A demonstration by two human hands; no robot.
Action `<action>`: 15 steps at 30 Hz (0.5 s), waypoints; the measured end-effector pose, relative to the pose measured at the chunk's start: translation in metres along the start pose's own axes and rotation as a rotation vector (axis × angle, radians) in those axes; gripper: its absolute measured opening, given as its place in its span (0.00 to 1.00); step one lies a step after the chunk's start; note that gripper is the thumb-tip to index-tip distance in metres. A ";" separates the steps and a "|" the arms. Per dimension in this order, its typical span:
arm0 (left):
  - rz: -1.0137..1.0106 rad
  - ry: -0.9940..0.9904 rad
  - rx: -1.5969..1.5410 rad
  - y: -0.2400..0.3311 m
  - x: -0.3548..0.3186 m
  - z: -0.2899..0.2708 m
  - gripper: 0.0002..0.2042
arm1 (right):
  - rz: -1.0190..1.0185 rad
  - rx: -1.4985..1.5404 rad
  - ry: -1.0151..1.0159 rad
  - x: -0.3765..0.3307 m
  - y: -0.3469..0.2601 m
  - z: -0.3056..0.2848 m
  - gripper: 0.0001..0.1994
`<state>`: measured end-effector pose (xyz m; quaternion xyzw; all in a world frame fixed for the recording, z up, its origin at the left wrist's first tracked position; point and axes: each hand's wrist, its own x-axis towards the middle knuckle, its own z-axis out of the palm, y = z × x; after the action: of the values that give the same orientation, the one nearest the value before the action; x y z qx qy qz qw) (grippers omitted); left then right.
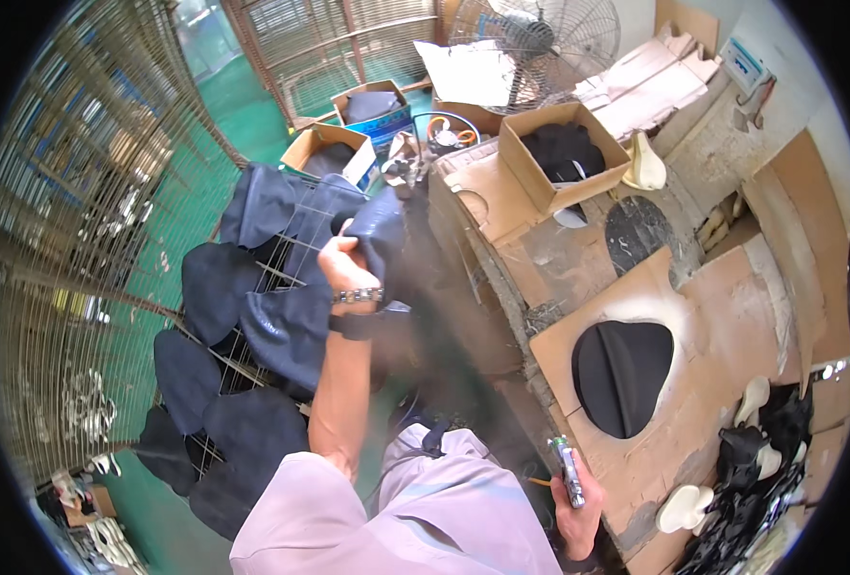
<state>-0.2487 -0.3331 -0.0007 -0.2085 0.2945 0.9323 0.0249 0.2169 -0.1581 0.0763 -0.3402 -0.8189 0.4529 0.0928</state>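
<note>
Left hand (pixel 348 264) is closed round a dark blue-black moulded piece (pixel 379 235), gripped at its edge and held above the wire rack (pixel 252 287), where approx. nine similar dark pieces (pixel 216 287) are laid out side by side. Right hand (pixel 578 517) is held low beside the cardboard-covered bench (pixel 722 335) and is wrapped round a slim spray tool (pixel 569 471), nozzle end up; whether the trigger is pressed cannot be told. On the bench, a black form (pixel 622 376) is seated in a cut-out of the cardboard, w/ pale overspray ringing the hole. Cream-coloured forms (pixel 686 508) and black pieces are piled at the bench's near right corner.

Step in hand, as judged: a finished piece is being set onto the rack, i.e. the hand-off stage. A free spot on the rack is called for next, and the piece should prob. be laid without touching its neighbours. A haze hangs over the bench edge, poss. spray mist.
</note>
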 end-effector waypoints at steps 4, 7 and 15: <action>-0.036 -0.069 0.097 0.013 0.026 -0.001 0.02 | 0.002 -0.072 0.042 0.005 -0.001 0.011 0.26; -0.214 -0.116 0.194 0.012 0.059 -0.026 0.05 | 0.103 -0.047 0.023 0.005 -0.010 0.016 0.27; -0.700 -0.505 0.391 0.022 0.063 -0.046 0.12 | 0.135 -0.018 0.179 -0.009 -0.012 0.037 0.26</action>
<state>-0.2928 -0.3820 -0.0487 -0.0532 0.3612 0.8165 0.4474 0.2005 -0.1936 0.0661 -0.4344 -0.7867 0.4185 0.1316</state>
